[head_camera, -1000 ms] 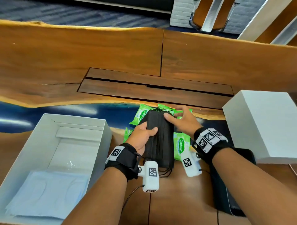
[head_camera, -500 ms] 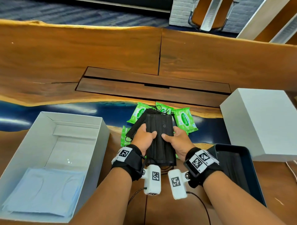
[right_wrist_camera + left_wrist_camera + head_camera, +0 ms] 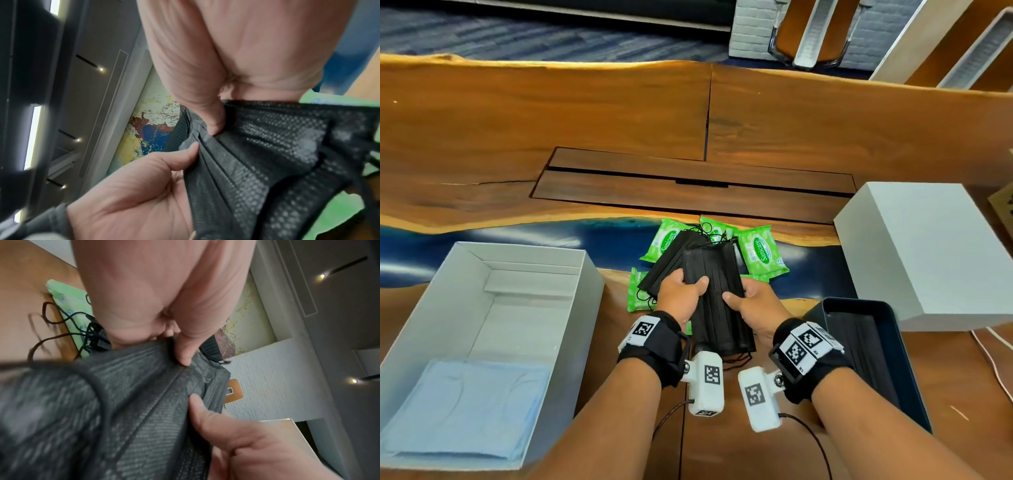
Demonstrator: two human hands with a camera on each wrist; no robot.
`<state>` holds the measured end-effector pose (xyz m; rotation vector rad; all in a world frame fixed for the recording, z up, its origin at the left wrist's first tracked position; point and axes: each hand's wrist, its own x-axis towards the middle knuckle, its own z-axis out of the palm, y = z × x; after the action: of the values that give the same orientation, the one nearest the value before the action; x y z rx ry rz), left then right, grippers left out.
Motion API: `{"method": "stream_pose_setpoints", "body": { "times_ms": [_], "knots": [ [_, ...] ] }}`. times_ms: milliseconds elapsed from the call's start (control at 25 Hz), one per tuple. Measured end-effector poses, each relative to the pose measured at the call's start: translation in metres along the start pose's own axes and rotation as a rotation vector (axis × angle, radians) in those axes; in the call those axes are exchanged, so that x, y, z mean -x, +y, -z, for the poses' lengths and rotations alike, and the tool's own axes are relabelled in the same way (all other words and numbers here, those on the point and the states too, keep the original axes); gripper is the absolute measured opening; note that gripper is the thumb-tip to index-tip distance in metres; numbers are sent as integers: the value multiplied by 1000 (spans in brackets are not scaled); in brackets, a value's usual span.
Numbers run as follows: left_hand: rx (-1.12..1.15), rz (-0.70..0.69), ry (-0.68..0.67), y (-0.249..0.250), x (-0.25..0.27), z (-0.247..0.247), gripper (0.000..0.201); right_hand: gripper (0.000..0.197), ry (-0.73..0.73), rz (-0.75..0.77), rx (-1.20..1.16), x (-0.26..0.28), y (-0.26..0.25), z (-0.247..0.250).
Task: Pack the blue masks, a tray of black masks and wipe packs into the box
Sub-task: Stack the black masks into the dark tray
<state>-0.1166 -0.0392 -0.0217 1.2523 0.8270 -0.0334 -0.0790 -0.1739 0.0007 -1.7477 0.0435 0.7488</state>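
Reading: "Sanicare" in white on the green wipe packs [image 3: 762,251]; the small digits below it are too small to tell.
Masks: black masks [image 3: 714,291], pleated, woven texture, thin ear loops trailing; fanned stack at table centre, over the wipes.
Left hand [image 3: 679,296]: thumb on top, fingers curled under, gripping the stack's left edge.
Right hand [image 3: 751,305]: thumb on top, gripping the right edge.
Box [image 3: 589,274]: white, open, at 8 o'clock; blue masks [image 3: 467,407] flat in its near end.
Tray [image 3: 912,383]: dark, at 4 o'clock, more black masks inside.
Lid [image 3: 928,246]: white, at 2 o'clock.
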Motion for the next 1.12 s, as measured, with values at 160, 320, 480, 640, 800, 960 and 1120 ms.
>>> {"method": "stream_pose_setpoints", "body": {
  "times_ms": [160,320,480,640,800,960,1120],
  "knots": [
    [115,11,12,7,3,-8,17,17,18,-10,-12,4,5,15],
    [191,19,21,21,5,-20,21,11,76,-16,84,13,14,50],
    [-227,-85,-107,29,3,-37,54,11,88,-35,282,27,25,92],
    [-507,-178,-291,21,6,-79,40,18,111,-82,231,53,31,132],
    [-553,-314,-327,-3,16,-133,31,30,372,-122,236,79,60,170],
    [-757,-470,-448,-19,26,-174,37,43,478,-71,377,98,83,193],
    [-1198,-551,-551,-30,33,-203,31,36,426,-165,465,107,100,202]
  ]
}}
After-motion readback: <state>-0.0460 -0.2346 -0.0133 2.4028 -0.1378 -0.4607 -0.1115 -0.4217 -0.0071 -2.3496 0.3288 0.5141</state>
